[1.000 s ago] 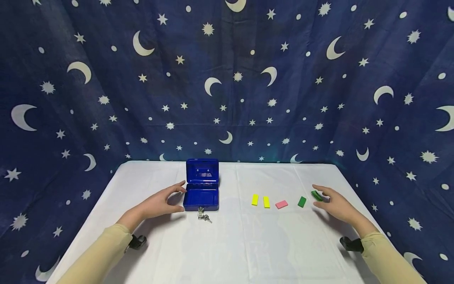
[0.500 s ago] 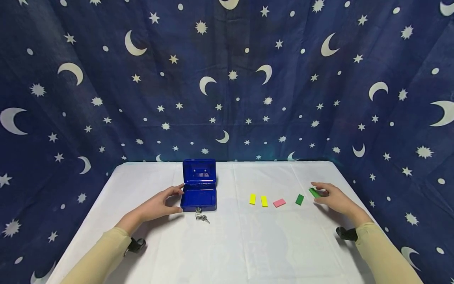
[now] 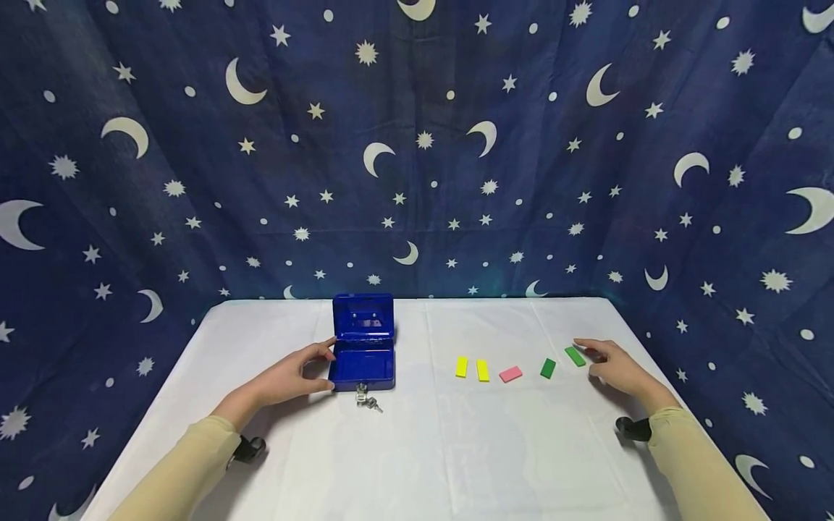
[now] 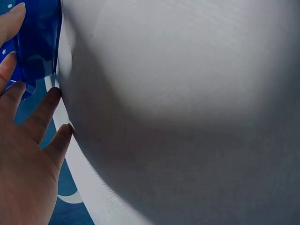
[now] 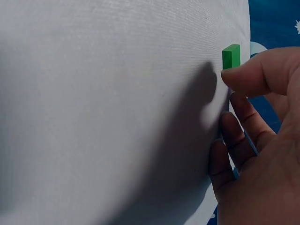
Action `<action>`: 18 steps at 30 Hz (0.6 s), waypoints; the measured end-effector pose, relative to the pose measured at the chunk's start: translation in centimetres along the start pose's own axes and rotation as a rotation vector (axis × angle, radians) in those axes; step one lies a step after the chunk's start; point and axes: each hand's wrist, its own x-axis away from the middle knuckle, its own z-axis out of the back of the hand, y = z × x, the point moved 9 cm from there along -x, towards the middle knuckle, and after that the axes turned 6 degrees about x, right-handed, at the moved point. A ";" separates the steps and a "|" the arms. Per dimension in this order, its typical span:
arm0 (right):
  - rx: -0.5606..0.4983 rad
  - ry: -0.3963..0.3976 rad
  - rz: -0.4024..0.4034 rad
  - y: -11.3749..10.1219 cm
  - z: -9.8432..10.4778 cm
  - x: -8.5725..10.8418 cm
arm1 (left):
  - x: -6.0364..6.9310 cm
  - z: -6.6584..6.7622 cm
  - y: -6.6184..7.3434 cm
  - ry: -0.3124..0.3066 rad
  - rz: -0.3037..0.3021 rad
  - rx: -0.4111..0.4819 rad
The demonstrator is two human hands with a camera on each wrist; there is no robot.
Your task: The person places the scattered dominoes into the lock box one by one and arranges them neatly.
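Observation:
In the head view, my left hand (image 3: 296, 376) is at the left side of a blue cash box (image 3: 362, 369) with its lid raised. Its thumb and forefinger lie spread against that side, near the front and back corners. The left wrist view shows part of the blue box (image 4: 40, 37) beyond the fingertips. My right hand (image 3: 617, 367) stands just right of a light green domino-like block (image 3: 575, 356), fingers loosely bent and thumb apart, holding nothing. In the right wrist view, the thumb partly hides that green block (image 5: 231, 56).
A dark green block (image 3: 548, 368), a pink block (image 3: 511, 374) and two yellow blocks, one being the left yellow block (image 3: 461, 367), lie in a loose row on the white cloth (image 3: 495, 449). A small padlock (image 3: 361, 396) with keys (image 3: 373, 404) is at the box's front.
My right hand has set the light green block flat on the cloth, let go of it and drawn slightly right. The left hand has stayed at the box. The head view has shifted a little.

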 end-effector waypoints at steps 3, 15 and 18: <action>-0.015 0.001 -0.023 0.5 -0.1 -0.2 | -0.3 0.0 0.0 -0.001 -0.006 -0.006; -0.030 -0.018 -0.029 0.5 -0.5 -0.3 | -0.4 0.0 0.1 -0.008 -0.021 -0.016; -0.016 -0.009 -0.038 0.6 -0.5 -0.4 | -0.4 0.1 0.2 -0.007 -0.017 -0.008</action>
